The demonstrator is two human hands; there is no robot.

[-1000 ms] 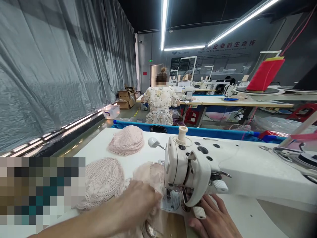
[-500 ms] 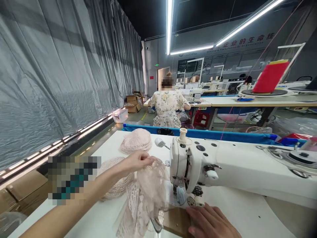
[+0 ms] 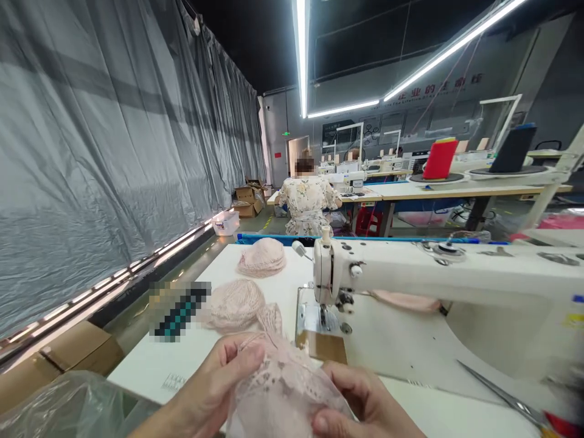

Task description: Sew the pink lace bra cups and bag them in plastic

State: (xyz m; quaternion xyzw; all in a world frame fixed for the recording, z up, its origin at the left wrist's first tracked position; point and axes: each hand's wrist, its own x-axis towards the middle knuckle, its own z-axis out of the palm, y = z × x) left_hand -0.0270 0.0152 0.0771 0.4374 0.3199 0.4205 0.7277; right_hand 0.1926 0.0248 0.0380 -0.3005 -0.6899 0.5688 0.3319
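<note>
Below the sewing machine, close to me, I hold a pale pink lace piece (image 3: 287, 389) with sheer netting between both hands. My left hand (image 3: 223, 377) pinches its upper left edge, thumb on top. On the other side my right hand (image 3: 365, 401) grips the right edge, its thumb pressed on the netting. The sewing machine (image 3: 326, 267) stands just beyond, and a brown plate (image 3: 326, 347) lies in front of its needle area. Two rounded heaps of pink lace pieces, a nearer one (image 3: 237, 302) and a farther one (image 3: 262, 257), rest on the white table (image 3: 150, 365).
Scissors (image 3: 506, 389) lie at the table's right. A pink strip (image 3: 406, 300) is behind the machine arm. Cardboard boxes (image 3: 64, 359) and a clear plastic bag (image 3: 68, 401) are at lower left. Ahead, a person in a floral top (image 3: 308, 198) sits at another table.
The lace piece has come away from beside the machine head toward me. My right hand has left the brown plate and now grips the lace too. The view has shifted, bringing the scissors into sight.
</note>
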